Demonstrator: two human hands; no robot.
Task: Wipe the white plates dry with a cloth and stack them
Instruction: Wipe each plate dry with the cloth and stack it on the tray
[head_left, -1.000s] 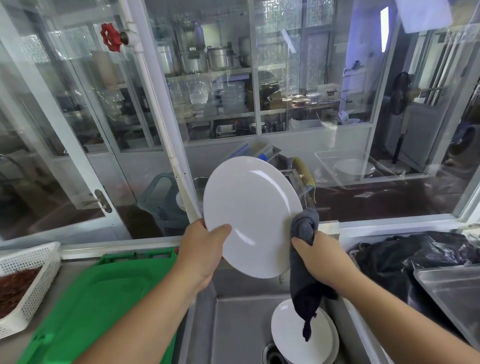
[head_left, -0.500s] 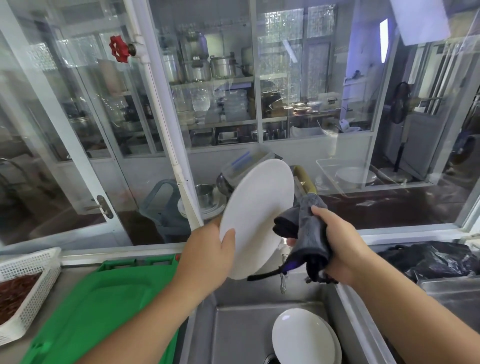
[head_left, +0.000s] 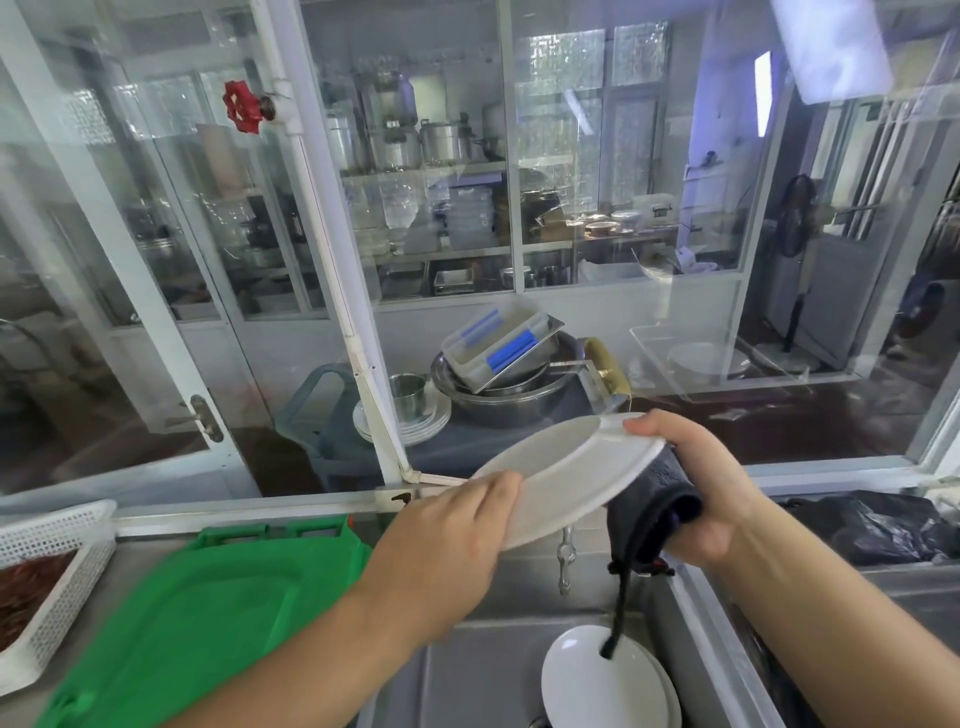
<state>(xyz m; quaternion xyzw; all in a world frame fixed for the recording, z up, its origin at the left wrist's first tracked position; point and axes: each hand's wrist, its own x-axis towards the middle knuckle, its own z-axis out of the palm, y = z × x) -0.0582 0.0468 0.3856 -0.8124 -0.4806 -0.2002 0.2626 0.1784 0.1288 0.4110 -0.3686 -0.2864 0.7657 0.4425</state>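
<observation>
I hold a white plate (head_left: 566, 467) tilted almost flat above the steel sink (head_left: 483, 675). My left hand (head_left: 447, 535) grips its near left rim. My right hand (head_left: 696, 483) holds the far right rim, thumb on top, with a dark grey cloth (head_left: 649, 514) bunched in the palm under the plate; a strand of the cloth hangs down. More white plates (head_left: 602, 686) lie stacked in the sink below.
A green plastic tray (head_left: 208, 613) lies on the counter at left, a white perforated basket (head_left: 52, 561) beside it. A black bag (head_left: 872, 525) sits at right. Behind the glass are steel bowls (head_left: 504, 389), containers and plates (head_left: 410, 421).
The plate has tipped from upright to nearly flat. My right hand with the cloth moved from the plate's face to under its right rim.
</observation>
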